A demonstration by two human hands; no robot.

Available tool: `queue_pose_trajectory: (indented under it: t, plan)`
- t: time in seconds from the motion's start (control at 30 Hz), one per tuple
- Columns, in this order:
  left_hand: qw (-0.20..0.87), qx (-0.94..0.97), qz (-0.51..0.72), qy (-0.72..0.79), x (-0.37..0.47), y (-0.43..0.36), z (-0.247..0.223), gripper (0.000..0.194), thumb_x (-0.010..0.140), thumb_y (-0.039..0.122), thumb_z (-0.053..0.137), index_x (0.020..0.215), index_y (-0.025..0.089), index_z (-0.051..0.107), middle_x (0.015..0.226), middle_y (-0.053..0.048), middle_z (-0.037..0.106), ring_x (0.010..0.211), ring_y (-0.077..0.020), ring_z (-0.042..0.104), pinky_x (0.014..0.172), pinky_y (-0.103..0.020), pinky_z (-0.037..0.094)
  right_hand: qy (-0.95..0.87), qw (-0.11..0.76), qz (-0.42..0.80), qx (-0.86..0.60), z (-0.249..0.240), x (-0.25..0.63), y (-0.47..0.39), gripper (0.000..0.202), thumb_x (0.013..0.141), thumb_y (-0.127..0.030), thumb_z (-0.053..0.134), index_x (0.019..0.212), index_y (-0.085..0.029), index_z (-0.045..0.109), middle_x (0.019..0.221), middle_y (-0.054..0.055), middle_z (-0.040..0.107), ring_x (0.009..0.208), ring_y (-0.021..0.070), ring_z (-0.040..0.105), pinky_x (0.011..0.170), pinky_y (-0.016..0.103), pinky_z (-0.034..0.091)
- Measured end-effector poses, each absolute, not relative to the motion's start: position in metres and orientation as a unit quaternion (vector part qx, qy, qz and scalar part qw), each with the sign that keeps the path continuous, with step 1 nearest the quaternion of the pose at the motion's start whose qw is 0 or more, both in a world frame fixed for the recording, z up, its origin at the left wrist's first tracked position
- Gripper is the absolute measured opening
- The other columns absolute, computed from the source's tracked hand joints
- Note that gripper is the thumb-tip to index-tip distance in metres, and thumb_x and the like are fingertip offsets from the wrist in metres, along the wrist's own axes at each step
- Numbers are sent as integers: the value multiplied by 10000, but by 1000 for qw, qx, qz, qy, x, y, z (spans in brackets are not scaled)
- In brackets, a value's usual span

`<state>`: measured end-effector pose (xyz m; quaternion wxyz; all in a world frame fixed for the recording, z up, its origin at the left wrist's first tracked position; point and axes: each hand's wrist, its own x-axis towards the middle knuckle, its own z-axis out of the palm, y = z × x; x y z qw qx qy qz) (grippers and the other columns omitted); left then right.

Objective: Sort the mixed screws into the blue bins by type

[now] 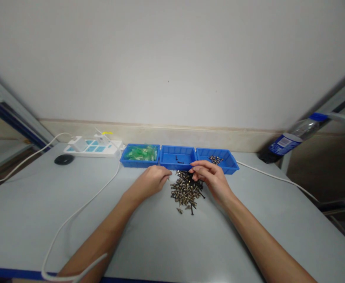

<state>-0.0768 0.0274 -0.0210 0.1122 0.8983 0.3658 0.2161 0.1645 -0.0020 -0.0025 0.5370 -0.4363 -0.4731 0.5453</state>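
Observation:
Three blue bins stand side by side. Green pieces fill the left bin (125,162), a few dark screws lie in the middle bin (167,162), and bronze-coloured pieces are in the right bin (233,165). In front of them is a pile of mixed screws and metal pieces (186,190). My left hand (155,181) rests at the pile's left side, fingers curled together; what they hold, if anything, is too small to name. My right hand (212,179) is over the pile's upper right, fingertips pinched together near dark screws, with nothing in them clear enough to name.
A white power strip (110,150) with plugs and a black round object (64,159) are at the back left. A white cable (81,208) crosses the left of the table. A bottle with a blue cap (287,142) leans at the back right.

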Motion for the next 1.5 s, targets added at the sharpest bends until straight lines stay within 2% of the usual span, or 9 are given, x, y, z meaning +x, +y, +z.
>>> queue_pose_trajectory:
  t: [0.07, 0.3, 0.83, 1.0, 1.2, 1.37, 1.5]
  plan:
    - [120, 902, 214, 356, -78, 28, -21, 221, 916, 118, 538, 1026, 153, 726, 1004, -106, 757, 929, -238, 700, 857, -361, 530, -474, 536, 546, -436, -2, 164, -2, 250, 725, -343, 793, 916, -185, 768, 820, 70, 763, 628, 150, 630, 635, 306, 515]
    - [129, 901, 210, 357, -77, 27, -17, 139, 897, 102, 536, 847, 160, 653, 806, -42, 645, 728, -170, 598, 693, -274, 460, -492, 526, 548, -426, -2, 165, -3, 218, 747, -337, 780, 918, -201, 772, 804, 54, 760, 625, 144, 629, 636, 301, 504]
    - [125, 900, 170, 381, -76, 18, -17, 35, 955, 146, 527, 931, 162, 548, 930, -64, 589, 871, -216, 579, 806, -346, 486, -519, 513, 538, -422, -5, 166, -1, 200, 757, -338, 768, 906, -205, 772, 789, 50, 760, 627, 145, 639, 629, 300, 510]
    - [145, 892, 215, 372, -75, 20, -19, 33, 979, 186, 524, 962, 171, 548, 933, -50, 583, 847, -200, 573, 794, -335, 484, -546, 494, 520, -432, -6, 162, -4, 207, 772, -345, 741, 910, -192, 758, 786, 54, 756, 638, 155, 647, 640, 312, 522]
    - [228, 864, 290, 341, -62, 14, -5, 80, 990, 252, 569, 981, 173, 579, 921, -35, 603, 843, -172, 580, 788, -304, 480, -639, 449, 430, -454, -8, 160, -7, 201, 808, -308, 717, 974, -201, 751, 792, 43, 733, 692, 168, 652, 681, 335, 522]
    - [270, 832, 330, 355, -53, 11, 3, 123, 951, 287, 637, 945, 165, 622, 894, -29, 646, 800, -160, 598, 747, -288, 481, -588, 429, 550, -409, -6, 159, -7, 244, 741, -334, 808, 947, -211, 763, 840, 50, 766, 736, 175, 709, 737, 345, 560]
    - [311, 812, 346, 353, -52, 12, 0, 156, 939, 320, 649, 943, 163, 653, 902, -37, 680, 790, -154, 614, 728, -277, 493, -549, 437, 591, -398, -5, 159, -7, 254, 696, -334, 858, 911, -221, 785, 852, 49, 780, 742, 172, 727, 775, 350, 574]
